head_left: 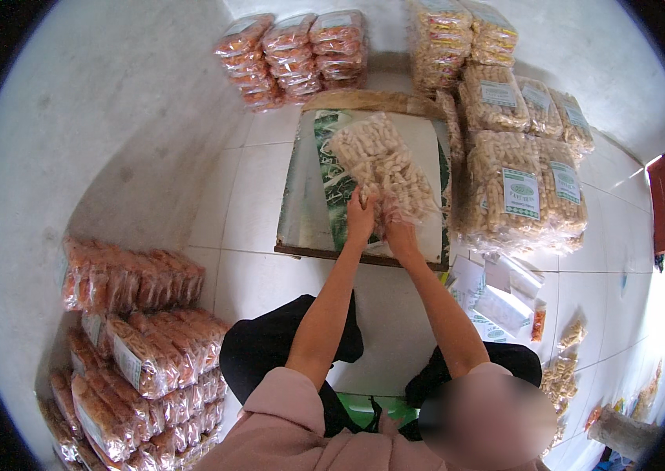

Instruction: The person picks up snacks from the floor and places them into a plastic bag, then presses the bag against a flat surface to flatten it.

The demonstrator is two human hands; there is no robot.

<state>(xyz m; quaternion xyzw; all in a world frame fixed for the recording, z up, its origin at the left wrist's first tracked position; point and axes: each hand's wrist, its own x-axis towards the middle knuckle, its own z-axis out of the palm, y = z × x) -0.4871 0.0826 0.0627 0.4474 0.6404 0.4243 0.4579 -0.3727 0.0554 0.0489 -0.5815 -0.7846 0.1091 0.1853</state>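
Note:
A clear plastic pack of pale, finger-shaped snacks (383,157) lies tilted on a low table (299,216) in front of me. My left hand (360,217) is closed on the pack's near left edge. Close beside it, my right hand (400,232) grips the near end, where the plastic is loose and crinkled. Some of the right fingers are hidden by the plastic. Under the pack, the tabletop carries a green patterned strip (336,192) and a pale panel.
Stacked packs of pale snacks (497,184) stand right of the table. Orange-brown packs are piled behind it (289,59) and at the lower left (144,345). Paper labels (501,302) and loose snacks (560,377) lie on the tiled floor at right. My knees flank the table's near side.

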